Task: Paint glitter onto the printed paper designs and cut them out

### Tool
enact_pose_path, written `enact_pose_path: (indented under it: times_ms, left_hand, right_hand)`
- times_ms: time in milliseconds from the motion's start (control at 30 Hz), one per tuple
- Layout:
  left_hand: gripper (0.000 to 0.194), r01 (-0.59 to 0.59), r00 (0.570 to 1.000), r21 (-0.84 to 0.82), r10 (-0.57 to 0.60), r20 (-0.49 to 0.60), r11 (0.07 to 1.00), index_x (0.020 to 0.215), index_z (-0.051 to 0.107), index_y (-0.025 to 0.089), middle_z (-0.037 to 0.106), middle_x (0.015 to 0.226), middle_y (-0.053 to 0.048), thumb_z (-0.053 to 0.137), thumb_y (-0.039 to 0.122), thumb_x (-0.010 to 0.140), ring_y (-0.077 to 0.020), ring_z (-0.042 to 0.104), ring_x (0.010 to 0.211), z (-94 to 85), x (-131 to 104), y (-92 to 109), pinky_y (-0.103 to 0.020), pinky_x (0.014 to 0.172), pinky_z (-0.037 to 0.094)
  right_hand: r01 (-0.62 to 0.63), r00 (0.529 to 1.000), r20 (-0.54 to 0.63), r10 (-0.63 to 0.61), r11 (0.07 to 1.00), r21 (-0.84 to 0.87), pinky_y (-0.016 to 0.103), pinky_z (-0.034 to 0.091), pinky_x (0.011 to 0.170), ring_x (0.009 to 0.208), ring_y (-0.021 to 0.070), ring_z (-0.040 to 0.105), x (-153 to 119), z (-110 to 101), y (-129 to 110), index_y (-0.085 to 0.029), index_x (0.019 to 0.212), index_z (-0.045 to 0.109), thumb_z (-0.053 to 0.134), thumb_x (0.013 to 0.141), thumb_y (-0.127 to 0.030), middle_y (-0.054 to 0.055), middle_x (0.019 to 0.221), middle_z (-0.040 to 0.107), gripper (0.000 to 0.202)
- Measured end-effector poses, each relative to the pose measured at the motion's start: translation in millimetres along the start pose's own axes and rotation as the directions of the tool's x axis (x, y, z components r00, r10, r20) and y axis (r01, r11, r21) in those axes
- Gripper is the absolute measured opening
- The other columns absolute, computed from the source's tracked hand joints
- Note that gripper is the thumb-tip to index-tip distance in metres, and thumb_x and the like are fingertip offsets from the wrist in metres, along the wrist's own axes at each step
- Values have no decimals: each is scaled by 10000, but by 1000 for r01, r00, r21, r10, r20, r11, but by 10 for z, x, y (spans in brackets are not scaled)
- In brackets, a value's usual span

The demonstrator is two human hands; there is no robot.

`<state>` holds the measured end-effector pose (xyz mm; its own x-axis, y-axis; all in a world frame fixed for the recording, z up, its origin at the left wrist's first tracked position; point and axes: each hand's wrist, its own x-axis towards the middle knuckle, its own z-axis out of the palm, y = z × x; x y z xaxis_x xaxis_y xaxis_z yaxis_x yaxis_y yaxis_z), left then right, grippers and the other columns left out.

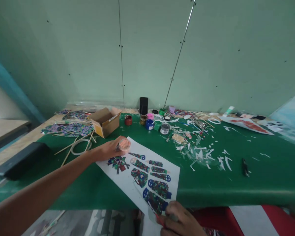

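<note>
My left hand [114,146] is closed around a small open jar of peach paint [124,144], at the upper left corner of a white paper sheet [159,157]. Printed or painted on the sheet are several dark, multicoloured figure parts [158,187], some with blue ends and a few with peach patches. Low in the view, my right hand [180,219] grips a slim red-handled paintbrush [160,219]. Its pale tip is over the sheet's lower part, near the biggest blue-edged shape; contact with the paper is unclear. The sheet's bottom edge overhangs the table front.
Open paint jars [149,124] stand behind the sheet, beside a cardboard box [105,122]. Paper scraps [201,152] litter the green table cover [236,193]. A black cutter [245,167] lies right. Sticks, a tape roll [81,147] and a dark case [21,160] are left; a phone [143,105] leans behind.
</note>
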<state>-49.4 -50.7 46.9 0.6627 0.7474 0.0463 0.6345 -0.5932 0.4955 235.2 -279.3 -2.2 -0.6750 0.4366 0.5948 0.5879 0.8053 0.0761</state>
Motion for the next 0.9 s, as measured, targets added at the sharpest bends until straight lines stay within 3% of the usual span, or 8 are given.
enact_pose_path:
  times_ms: [133, 333, 567, 767, 900]
  left_hand:
    - [551, 97, 994, 69, -93, -57, 993, 1268, 474, 234, 707, 1093, -97, 512, 547, 817, -279, 690, 935, 65, -204, -129, -333, 776, 504]
    - [598, 218, 961, 166, -181, -209, 962, 1238, 489, 181, 666, 1203, -175, 505, 581, 793, -328, 649, 1073, 141, -616, -169, -417, 890, 500]
    - [474, 385, 867, 291, -236, -438, 876, 1138, 508, 191, 740, 898, -108, 498, 531, 809, -305, 693, 932, 327, -1018, 34, -408, 842, 522]
    - [367, 455, 832, 396, -223, -508, 798, 1109, 483, 177, 728, 920, -130, 490, 438, 850, -296, 707, 869, 598, -944, 433, -381, 753, 527]
    - [287, 545, 787, 349, -323, -525, 762, 1077, 486, 187, 715, 972, -124, 474, 394, 878, -281, 705, 862, 731, -730, 688, -330, 636, 508]
  right_hand:
    - [-42, 998, -36, 42, 999, -10, 260, 544, 699, 732, 116, 619, -48, 24, 212, -271, 853, 638, 457, 974, -179, -47, 748, 715, 237]
    - [-288, 941, -227, 252, 947, -141, 319, 488, 708, 814, 173, 597, 21, 205, 701, -234, 878, 573, 516, 860, -51, -1, 845, 737, 193]
    - [-448, 873, -238, 426, 893, -45, 413, 467, 835, 1013, 240, 575, 254, 490, 587, -223, 901, 560, 471, 798, -65, 44, 982, 733, 208]
    - [-553, 780, -237, 580, 815, 175, 366, 544, 811, 988, 213, 627, 465, 645, 534, -227, 974, 511, 479, 888, -154, 72, 1037, 720, 117]
    - [-611, 740, -199, 642, 766, 197, 340, 556, 758, 968, 214, 663, 540, 747, 606, -213, 995, 507, 439, 902, -171, 84, 1013, 716, 122]
